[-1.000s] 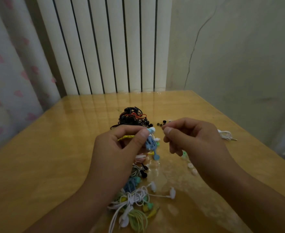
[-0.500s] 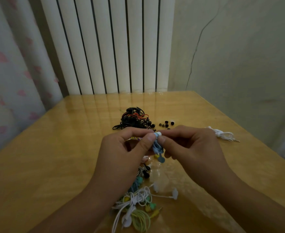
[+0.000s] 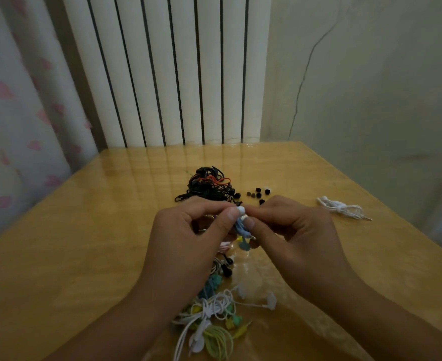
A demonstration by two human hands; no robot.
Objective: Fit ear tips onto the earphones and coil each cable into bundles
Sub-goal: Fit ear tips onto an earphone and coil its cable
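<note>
Above the middle of the table my left hand (image 3: 188, 235) pinches a blue earphone (image 3: 240, 226) between thumb and forefinger. A white ear tip (image 3: 241, 210) sits at its top end. My right hand (image 3: 292, 230) pinches that same earphone from the right, fingertips meeting my left thumb at the tip. The blue cable hangs bunched below the fingers. Several loose black ear tips (image 3: 257, 192) lie just beyond my hands.
A tangle of black earphones (image 3: 207, 187) lies behind my hands. Mixed white, green and yellow earphones (image 3: 212, 313) are heaped near my wrists. A coiled white bundle (image 3: 341, 207) rests at the right. The wooden table (image 3: 84, 243) ends at a radiator and wall.
My right hand has moved left and closed in on the blue earphone, bringing the white ear tip onto its end. Both hands have drifted slightly lower over the table.
</note>
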